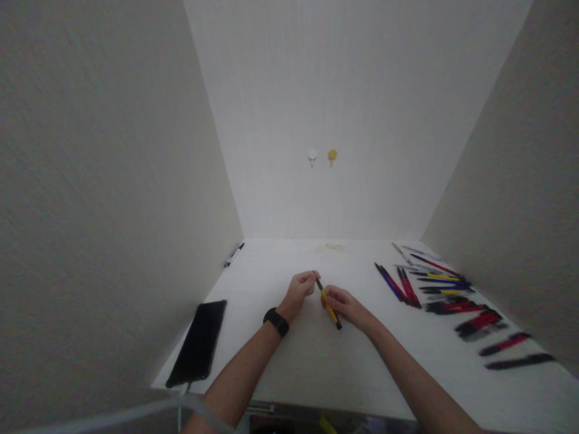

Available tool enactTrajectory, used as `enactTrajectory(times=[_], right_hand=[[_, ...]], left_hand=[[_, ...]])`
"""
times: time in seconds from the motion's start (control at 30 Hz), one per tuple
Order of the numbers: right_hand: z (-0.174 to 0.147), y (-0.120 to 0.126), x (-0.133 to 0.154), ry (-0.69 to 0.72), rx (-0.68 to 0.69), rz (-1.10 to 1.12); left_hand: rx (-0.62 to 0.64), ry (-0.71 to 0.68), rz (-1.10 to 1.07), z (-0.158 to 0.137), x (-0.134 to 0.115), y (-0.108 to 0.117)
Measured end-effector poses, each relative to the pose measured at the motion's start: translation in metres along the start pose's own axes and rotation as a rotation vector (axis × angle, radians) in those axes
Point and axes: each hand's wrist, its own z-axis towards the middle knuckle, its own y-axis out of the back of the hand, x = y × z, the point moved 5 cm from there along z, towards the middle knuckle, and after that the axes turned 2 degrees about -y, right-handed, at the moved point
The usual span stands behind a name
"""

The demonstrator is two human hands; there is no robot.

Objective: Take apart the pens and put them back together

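Observation:
A yellow and black pen [332,310] slants over the middle of the white desk, its dark narrow end up and its black-tipped end toward me. My right hand [342,302] grips the yellow barrel between thumb and fingers. At the pen's upper end, my left hand [301,291] is closed, with thumb and fingertips pinched at the dark tip. Whether a small part sits between those fingertips is too small to tell. On my left wrist is a black watch [277,322].
Several red, black, blue and yellow pens [441,289] lie along the desk's right side. A black phone [198,342] with a white cable [136,411] lies at the left, and a single pen [234,255] behind it. Walls enclose the desk; two hooks [332,155] hang at the back.

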Motion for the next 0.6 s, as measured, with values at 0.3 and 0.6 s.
enactTrajectory(times=[0.3, 0.6], right_hand=[[-0.0005, -0.002, -0.0004, -0.034, 0.036, 0.065], [-0.0003, 0.0022, -0.0015, -0.03, -0.053, 0.001]], left_hand=[[0.029, -0.002, 0.003, 0.0009, 0.0011, -0.0049], [0.021, -0.049, -0.027, 0.0011, -0.0042, -0.0066]])
